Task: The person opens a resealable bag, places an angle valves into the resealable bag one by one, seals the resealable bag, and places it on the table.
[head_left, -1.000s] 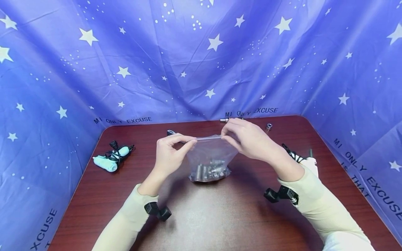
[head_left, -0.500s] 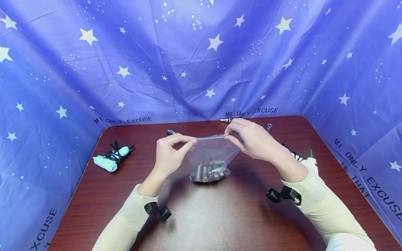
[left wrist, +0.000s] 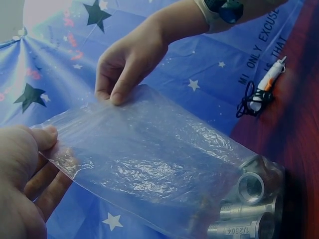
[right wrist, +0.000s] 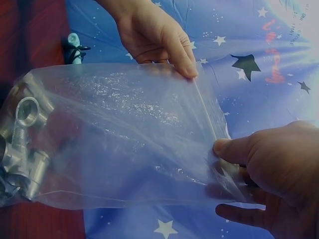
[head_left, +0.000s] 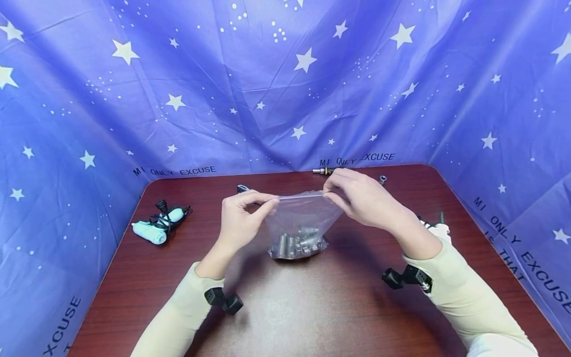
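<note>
Pinching top edge, left hand [head_left: 241,218], right hand [head_left: 359,198] hold clear bag [head_left: 299,218], metal fittings [head_left: 296,244] inside.

Premises: a staged recording booth, not a home or working shop. A blue cloth [head_left: 285,84] printed with white stars and the words "MI ONLY EXCUSE" hangs as backdrop across the top, left and right of the frame, closing off the room behind. At centre and bottom stands a dark red wood-grain bench [head_left: 312,307] with rounded corners. Small black cameras [head_left: 224,299] are strapped at both wrists, lower centre. Items on the bench suggest hardware sorting: a clear bag [head_left: 300,218] of metal fittings [head_left: 296,244] at centre, loose fittings [head_left: 382,179] near the back edge, and a pale green device with black cord [head_left: 159,224] at left.
</note>
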`<state>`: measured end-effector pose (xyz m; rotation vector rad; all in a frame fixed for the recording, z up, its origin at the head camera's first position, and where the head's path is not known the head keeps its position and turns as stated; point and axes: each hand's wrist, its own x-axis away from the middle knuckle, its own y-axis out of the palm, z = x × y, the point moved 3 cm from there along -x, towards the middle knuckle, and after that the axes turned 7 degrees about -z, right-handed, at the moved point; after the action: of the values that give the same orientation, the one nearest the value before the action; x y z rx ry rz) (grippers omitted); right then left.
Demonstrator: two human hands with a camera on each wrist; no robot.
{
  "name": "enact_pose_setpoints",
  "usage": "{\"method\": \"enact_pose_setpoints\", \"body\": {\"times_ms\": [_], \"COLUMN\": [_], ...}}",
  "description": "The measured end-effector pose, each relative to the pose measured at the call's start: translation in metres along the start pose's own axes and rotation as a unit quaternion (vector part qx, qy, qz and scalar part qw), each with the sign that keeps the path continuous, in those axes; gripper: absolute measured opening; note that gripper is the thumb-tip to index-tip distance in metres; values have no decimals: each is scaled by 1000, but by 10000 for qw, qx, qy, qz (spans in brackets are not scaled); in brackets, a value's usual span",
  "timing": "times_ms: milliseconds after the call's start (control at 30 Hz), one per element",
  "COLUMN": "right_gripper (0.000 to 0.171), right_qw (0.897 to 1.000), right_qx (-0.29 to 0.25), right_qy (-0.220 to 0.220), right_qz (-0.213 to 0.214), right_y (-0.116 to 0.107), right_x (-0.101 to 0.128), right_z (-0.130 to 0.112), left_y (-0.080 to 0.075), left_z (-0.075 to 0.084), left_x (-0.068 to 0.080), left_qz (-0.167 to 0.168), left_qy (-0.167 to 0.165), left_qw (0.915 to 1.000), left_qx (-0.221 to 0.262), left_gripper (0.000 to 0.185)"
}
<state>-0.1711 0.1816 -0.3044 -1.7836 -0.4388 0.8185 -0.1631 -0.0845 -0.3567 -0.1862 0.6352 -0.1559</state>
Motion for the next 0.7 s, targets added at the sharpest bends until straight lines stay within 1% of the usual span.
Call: {"method": "enact_pose_setpoints", "body": {"times_ms": [700], "right_gripper": [5], "right_qw": [10000], "right_qx": [-58], "right_qy": [-39], "right_qz": [-43], "right_y": [-3], "right_x": [6], "right_z": [7], "left_y": [-2], "left_z": [-2], "left_x": [0], "left_qz": [2], "left_qy": [-10], "left_qw": [10000], "left_qx": [1], "left_gripper": [4]}}
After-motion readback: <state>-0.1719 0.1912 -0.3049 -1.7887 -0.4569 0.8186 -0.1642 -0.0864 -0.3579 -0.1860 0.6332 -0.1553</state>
